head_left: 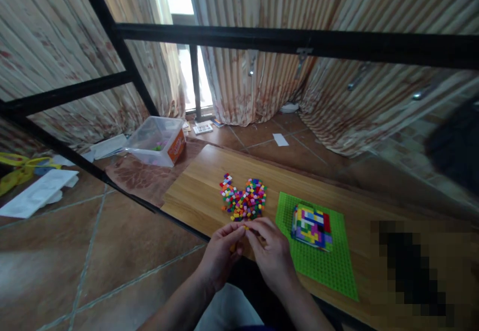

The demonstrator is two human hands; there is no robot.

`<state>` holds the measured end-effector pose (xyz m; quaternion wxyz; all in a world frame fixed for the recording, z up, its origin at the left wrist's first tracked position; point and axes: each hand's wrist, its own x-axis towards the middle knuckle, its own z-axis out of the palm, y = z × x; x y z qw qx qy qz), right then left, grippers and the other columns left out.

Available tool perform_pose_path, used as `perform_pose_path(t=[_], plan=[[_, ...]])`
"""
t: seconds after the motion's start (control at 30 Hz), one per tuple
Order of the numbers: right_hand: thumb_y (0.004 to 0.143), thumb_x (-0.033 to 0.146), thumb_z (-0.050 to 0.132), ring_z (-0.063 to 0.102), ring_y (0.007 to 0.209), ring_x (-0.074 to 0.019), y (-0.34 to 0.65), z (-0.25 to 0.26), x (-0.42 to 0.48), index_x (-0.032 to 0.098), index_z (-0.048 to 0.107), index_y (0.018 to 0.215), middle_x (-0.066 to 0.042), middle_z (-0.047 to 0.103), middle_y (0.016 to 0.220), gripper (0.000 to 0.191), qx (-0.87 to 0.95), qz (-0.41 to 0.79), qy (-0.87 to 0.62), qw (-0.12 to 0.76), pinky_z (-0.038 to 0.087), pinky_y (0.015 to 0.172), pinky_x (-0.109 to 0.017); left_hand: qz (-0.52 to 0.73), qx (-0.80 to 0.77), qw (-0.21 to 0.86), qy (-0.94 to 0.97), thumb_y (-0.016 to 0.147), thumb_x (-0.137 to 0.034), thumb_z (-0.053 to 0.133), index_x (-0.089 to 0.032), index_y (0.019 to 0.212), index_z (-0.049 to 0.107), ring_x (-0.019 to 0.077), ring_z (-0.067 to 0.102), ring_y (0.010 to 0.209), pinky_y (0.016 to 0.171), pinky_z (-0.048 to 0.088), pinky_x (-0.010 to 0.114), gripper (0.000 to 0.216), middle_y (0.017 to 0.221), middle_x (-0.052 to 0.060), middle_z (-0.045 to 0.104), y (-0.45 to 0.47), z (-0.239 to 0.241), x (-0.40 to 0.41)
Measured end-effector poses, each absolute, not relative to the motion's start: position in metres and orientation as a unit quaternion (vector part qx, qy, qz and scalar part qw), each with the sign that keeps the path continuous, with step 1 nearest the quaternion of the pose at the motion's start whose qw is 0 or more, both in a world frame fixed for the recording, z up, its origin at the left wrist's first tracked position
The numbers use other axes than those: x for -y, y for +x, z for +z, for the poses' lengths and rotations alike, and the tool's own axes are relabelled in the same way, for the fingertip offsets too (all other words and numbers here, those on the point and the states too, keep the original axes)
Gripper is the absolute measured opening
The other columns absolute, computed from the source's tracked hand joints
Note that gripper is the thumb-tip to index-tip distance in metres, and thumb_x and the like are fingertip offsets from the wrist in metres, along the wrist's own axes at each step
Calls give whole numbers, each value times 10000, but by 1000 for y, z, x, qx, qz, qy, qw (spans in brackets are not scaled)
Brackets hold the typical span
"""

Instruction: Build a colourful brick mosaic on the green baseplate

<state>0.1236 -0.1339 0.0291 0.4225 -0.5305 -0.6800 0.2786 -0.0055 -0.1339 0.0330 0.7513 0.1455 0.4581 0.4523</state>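
My left hand [220, 253] and my right hand [274, 253] meet at the near edge of the table, fingertips together. Both pinch a small yellow building brick [246, 227], mostly covered by the fingers. A bit of yellow-orange also shows inside the curled fingers of my left hand; its shape is hidden. Just beyond my fingertips lies a loose pile of small coloured bricks [247, 198]. To the right of my right hand, a green baseplate [339, 271] lies flat. On it sits a low, multicoloured block [311, 226] built of bricks, with a dark gap in its top.
The wooden table [198, 186] has a black metal frame bar [262, 36] beyond it. A clear plastic bin [149, 144] with a few pieces inside stands on the tiled floor. White packaging [37, 193] lies at the left. A blurred-out patch covers the table's right end.
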Motion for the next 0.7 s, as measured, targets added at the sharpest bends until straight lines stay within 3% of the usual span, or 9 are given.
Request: perform_pose_path(t=[0.3,0.43,0.53,0.7], plan=[[909,261,530,625,851,-153,162,31,162,244,684,929,-24,660,917,157,622,280,-589,433,508,744,-268,400,-489,758,162,655,-344,796,-142,887,670,38,488,558,511,352,150,333,784,23,639,24,28,148],[905,331,537,634,850,-171,181,27,169,239,684,921,-44,676,934,175,589,276,-612,450,519,749,-287,375,-503,753,198,661,-220,739,-152,930,675,94,577,718,627,417,190,284,938,61,665,30,30,157],[896,359,546,651,855,-180,187,21,173,238,695,922,-51,688,946,194,574,287,-621,450,533,747,-289,359,-495,758,226,610,-116,697,-151,894,687,115,582,767,677,421,206,287,882,48,656,33,29,168],[907,339,526,670,941,-177,175,11,184,252,704,1055,-56,703,1021,247,601,295,-593,447,546,794,-264,346,-440,798,224,524,-111,742,-159,747,673,113,557,657,622,389,216,238,730,12,622,37,9,192]])
